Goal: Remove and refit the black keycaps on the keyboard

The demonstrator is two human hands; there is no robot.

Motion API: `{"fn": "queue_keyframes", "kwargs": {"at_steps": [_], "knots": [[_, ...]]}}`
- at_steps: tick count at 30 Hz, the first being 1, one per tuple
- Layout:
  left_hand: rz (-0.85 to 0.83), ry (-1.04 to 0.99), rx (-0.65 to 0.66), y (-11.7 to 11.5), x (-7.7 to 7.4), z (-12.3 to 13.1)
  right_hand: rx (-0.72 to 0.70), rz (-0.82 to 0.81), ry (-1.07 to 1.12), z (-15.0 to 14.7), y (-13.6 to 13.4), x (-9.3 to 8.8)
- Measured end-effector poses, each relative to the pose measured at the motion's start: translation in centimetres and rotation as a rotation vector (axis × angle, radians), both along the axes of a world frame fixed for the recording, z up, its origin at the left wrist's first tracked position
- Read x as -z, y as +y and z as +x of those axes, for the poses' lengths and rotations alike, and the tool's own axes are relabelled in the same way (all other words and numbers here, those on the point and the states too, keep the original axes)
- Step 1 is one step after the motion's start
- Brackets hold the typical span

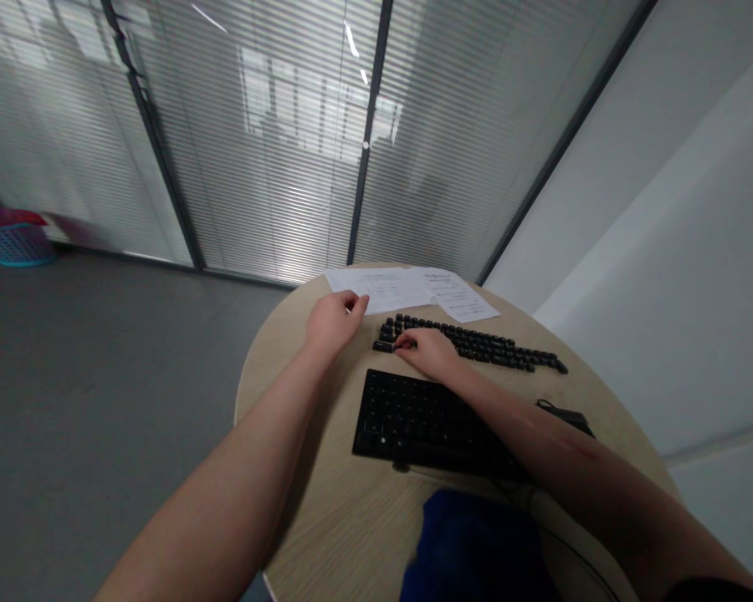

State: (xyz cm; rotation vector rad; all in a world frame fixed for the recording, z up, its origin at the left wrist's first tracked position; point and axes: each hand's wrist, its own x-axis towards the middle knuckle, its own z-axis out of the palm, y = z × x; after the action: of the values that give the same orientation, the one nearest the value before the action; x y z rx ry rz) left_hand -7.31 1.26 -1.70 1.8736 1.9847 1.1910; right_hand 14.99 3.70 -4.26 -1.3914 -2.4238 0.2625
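Keycaps (pixel 486 341), many; keyboard (pixel 414 418), one

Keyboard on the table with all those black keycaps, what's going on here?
A person's right hand is at the left end of the loose keycaps; whether it grips one is unclear. The left hand, fingers curled, is by the printed sheets. The black keyboard lies nearer the person, partly hidden by the right forearm.
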Motion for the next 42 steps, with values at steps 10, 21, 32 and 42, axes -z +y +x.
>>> {"fn": "queue_keyframes", "kwargs": {"at_steps": [10,21,32,42], "knots": [[-0.175,0.022,0.400,0.9,1.5,0.0,0.019,-0.017,0.038,0.6,0.0,0.4],[-0.257,0.048,0.419,1.2,2.7,0.4,0.049,0.055,0.001,0.7,-0.8,-1.1],[-0.270,0.094,0.445,1.0,2.8,0.6,0.199,0.004,0.741,6.7,-4.4,-5.7],[-0.278,0.234,0.354,1.0,2.8,0.9,0.180,-0.365,1.183,8.0,-6.2,-3.4]]}}
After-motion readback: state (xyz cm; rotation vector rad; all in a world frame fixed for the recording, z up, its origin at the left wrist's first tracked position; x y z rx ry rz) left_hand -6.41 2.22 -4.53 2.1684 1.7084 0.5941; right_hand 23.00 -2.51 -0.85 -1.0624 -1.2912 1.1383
